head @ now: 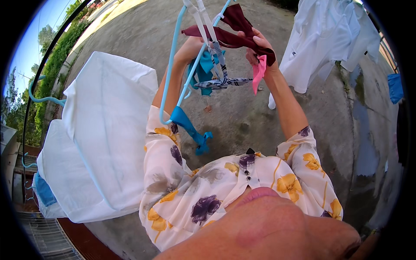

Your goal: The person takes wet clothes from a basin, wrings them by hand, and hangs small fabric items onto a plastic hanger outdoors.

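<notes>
A light blue plastic clothes hanger (169,71) hangs before me, tilted. My right hand (265,48) grips a maroon cloth strip (232,39), and a pink strip (259,74) dangles from beneath those fingers. The maroon strip runs across to my left hand (191,49), which is closed at its other end; its fingertips are hidden behind the hanger and white straps (202,22). A plaid strip (224,83) is looped on the straps' lower end. Teal cloth (204,70) hangs behind the hanger. A blue knotted strip (190,126) hangs from its lower corner.
White garments on hangers (113,136) hang close on my left from a dark rail (28,110). More white garments (320,42) hang at the right, near a blue cloth (395,87). Below is a concrete floor (240,120) with a wet patch (365,139) at right.
</notes>
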`<state>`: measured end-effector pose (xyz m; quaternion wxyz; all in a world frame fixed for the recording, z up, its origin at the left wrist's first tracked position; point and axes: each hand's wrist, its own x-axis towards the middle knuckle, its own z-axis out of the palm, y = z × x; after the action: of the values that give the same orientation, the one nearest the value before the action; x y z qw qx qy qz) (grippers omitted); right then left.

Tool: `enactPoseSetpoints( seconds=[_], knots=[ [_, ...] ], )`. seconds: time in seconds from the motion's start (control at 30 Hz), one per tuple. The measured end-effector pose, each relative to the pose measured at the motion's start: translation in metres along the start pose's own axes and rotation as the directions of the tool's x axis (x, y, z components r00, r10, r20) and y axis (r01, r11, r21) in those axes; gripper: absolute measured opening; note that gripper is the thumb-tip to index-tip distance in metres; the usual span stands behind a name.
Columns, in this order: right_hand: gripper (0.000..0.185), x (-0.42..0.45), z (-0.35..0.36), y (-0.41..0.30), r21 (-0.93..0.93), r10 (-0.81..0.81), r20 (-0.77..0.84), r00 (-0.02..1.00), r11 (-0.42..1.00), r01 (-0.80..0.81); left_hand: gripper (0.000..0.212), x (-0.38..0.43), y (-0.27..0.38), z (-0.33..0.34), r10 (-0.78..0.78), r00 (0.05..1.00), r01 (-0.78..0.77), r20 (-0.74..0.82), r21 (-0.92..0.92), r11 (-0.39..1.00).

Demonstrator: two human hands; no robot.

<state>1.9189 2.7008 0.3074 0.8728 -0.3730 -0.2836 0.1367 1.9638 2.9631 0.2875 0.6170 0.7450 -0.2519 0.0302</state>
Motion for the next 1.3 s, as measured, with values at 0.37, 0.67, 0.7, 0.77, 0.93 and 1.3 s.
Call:
enactPoseSetpoints(
  seconds=[0.37,0.67,0.7,0.77,0.93,1.3],
  knots=[
    [0.027,-0.02,-0.005,0.037,0.026,0.376,0.026,0.926,0.926,-0.376,0.027,-0.013,0.006,0.004,-0.187,0.979,0.144,-0.081,-0.372,0.917],
    [0.019,-0.01,-0.032,0.034,0.157,0.383,0.364,0.849,0.873,-0.461,0.031,-0.046,-0.021,-0.001,-0.386,0.914,0.291,-0.125,-0.461,0.838],
    [0.021,-0.009,-0.025,0.031,0.133,0.404,0.357,0.843,0.871,-0.473,0.033,-0.049,-0.022,-0.002,-0.403,0.909,0.326,-0.111,-0.417,0.849],
    [0.025,-0.005,-0.008,0.024,0.079,0.45,0.351,0.821,0.86,-0.504,0.038,-0.047,-0.017,-0.007,-0.418,0.908,0.398,-0.022,-0.258,0.88],
    [0.036,0.007,-0.019,0.035,0.082,0.392,0.285,0.875,0.899,-0.43,0.024,-0.041,-0.014,0.008,-0.096,0.954,0.079,0.286,0.069,0.994],
    [0.046,0.022,0.017,0.039,-0.238,0.116,-0.223,0.968,0.956,-0.169,0.025,-0.057,0.004,0.033,-0.079,0.989,0.067,0.126,0.093,0.993]
  ],
)
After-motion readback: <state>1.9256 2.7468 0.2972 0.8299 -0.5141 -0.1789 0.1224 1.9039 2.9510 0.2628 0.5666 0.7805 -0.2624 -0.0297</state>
